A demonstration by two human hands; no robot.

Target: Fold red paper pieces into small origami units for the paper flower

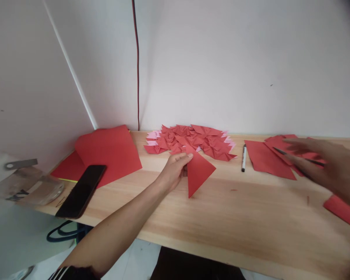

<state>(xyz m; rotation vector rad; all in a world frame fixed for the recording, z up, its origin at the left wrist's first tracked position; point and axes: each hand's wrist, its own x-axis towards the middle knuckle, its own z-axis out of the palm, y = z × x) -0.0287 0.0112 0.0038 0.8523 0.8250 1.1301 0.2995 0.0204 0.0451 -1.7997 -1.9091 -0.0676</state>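
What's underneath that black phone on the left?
The phone lies partly over red paper and partly over the wooden desk. Anything it fully covers can't be seen.

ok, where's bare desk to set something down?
Widest: front desk between left forearm and right hand, bar small red scraps. Narrower: between held paper and pen. Crowded: back pile; left, phone and big sheets; right, papers.

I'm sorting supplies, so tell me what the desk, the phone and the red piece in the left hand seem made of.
Desk: wood or wood-look laminate, low sheen; pale, streaky grain.
Phone: probably glass-fronted, smooth; even, dark face.
Red piece: likely paper or thin card, matte; thin, straight edges, no shine.
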